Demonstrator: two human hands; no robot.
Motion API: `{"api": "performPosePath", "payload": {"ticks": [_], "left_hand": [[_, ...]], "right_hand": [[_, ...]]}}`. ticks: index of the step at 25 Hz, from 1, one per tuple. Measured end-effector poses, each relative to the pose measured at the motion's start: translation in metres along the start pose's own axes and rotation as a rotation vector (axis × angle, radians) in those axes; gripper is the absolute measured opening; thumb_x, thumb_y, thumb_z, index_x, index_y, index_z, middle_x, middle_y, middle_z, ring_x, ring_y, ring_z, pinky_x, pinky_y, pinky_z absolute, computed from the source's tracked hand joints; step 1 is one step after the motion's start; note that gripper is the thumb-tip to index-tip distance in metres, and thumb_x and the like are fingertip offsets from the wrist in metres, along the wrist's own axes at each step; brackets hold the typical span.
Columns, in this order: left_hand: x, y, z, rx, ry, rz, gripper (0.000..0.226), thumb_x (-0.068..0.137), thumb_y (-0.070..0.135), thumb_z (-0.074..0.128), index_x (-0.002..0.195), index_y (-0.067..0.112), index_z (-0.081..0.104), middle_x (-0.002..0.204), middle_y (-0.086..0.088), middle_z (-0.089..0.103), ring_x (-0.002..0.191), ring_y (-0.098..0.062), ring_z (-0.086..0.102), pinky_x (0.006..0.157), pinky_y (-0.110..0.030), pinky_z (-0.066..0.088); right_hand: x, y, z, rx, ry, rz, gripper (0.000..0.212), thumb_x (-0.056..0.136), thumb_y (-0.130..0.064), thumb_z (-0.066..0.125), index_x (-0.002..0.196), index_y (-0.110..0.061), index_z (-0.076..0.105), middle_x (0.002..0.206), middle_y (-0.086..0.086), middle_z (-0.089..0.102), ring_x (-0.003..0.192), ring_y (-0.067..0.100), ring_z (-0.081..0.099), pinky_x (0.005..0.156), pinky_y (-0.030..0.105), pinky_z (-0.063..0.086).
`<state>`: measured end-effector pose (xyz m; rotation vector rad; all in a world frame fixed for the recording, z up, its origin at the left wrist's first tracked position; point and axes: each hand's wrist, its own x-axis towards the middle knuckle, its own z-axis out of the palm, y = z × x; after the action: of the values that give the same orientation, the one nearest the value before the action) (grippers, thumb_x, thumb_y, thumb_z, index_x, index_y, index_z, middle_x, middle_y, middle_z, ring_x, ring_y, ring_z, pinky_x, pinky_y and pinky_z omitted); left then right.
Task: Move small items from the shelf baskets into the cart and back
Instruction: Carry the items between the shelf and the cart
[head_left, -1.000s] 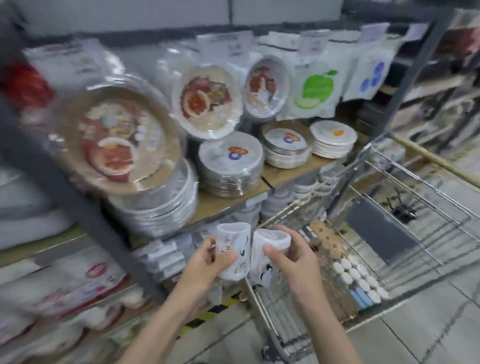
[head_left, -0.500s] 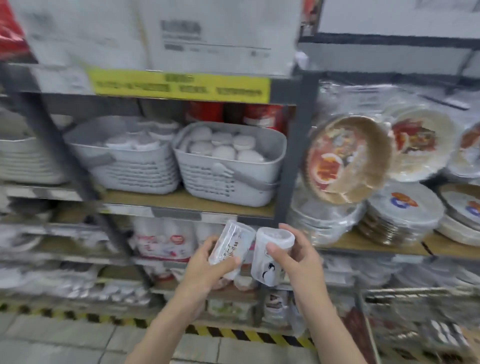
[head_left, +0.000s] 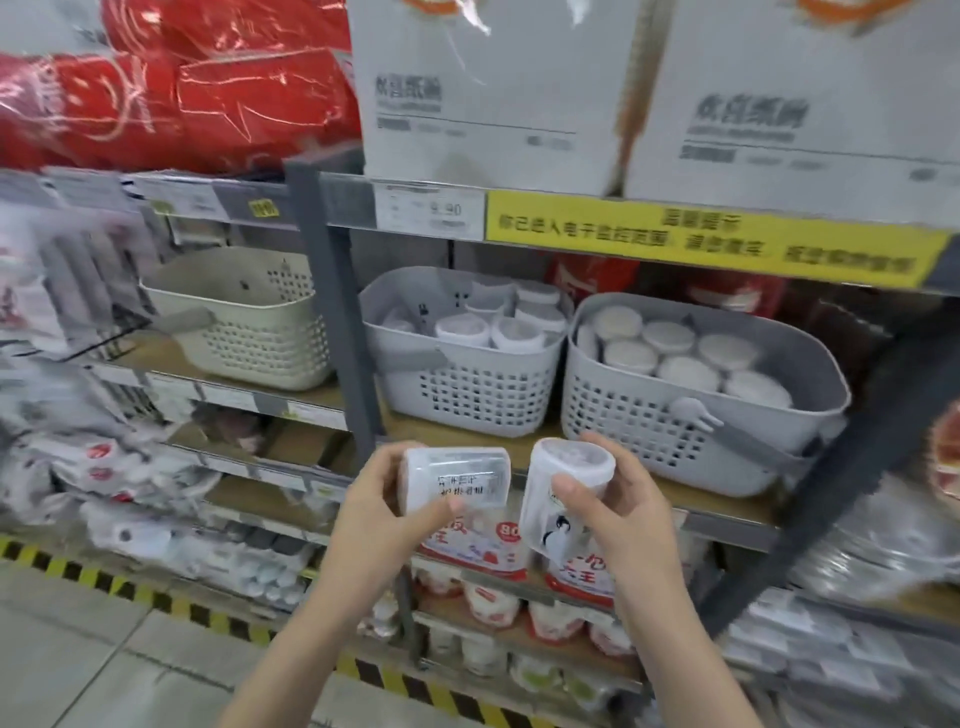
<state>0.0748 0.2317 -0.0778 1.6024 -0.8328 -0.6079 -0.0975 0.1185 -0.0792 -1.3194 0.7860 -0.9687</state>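
My left hand (head_left: 382, 512) grips a small clear plastic cup (head_left: 457, 480) lying sideways, its barcode label facing me. In my right hand (head_left: 618, 512) is a second clear cup (head_left: 561, 499) with a black cartoon print, held nearly upright with its lid on top. Both cups hang in front of the shelf edge, below two grey perforated baskets. The middle basket (head_left: 467, 395) holds several white cups, some tipped over. The right basket (head_left: 675, 431) is packed with several lidded cups standing upright. The cart is out of view.
A cream basket (head_left: 254, 332) stands on the shelf (head_left: 524, 441) to the left, behind a grey upright post (head_left: 343, 322). White cartons and red packs fill the top shelf. Lower shelves hold packaged cups. Yellow-black tape marks the floor edge.
My view has swung left from the cart and plate shelf to the basket shelf. Both hands kept their cups; the left cup has tipped from upright to sideways.
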Motion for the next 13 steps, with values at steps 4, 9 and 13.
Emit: {"api": "performPosePath", "payload": {"ticks": [4,9,13], "left_hand": [[0.028,0.003,-0.023,-0.024,0.041,0.038,0.05,0.059,0.045,0.082,0.103,0.035,0.058,0.099,0.007,0.069,0.09,-0.015,0.065,0.071,-0.031,0.052],[0.067,0.023,-0.037,-0.115,0.131,0.06,0.054,0.059,0.04,0.087,0.106,0.036,0.061,0.1,0.011,0.069,0.092,-0.01,0.066,0.075,-0.027,0.054],[0.096,0.044,-0.039,-0.148,0.197,0.125,0.053,0.059,0.038,0.081,0.108,0.034,0.062,0.1,0.011,0.069,0.092,-0.006,0.065,0.078,-0.024,0.051]], "right_hand": [[0.025,-0.007,0.033,-0.038,-0.043,-0.01,0.057,0.056,-0.035,0.077,0.11,-0.033,0.062,0.105,-0.014,0.07,0.1,0.004,0.064,0.086,0.029,0.055],[0.067,-0.026,0.064,-0.083,-0.136,-0.037,0.057,0.055,-0.037,0.076,0.11,-0.031,0.062,0.103,-0.018,0.069,0.097,0.001,0.064,0.089,0.033,0.053],[0.095,-0.046,0.073,-0.126,-0.154,-0.117,0.054,0.054,-0.043,0.074,0.107,-0.034,0.064,0.101,-0.021,0.069,0.094,-0.001,0.064,0.078,0.023,0.053]]}}
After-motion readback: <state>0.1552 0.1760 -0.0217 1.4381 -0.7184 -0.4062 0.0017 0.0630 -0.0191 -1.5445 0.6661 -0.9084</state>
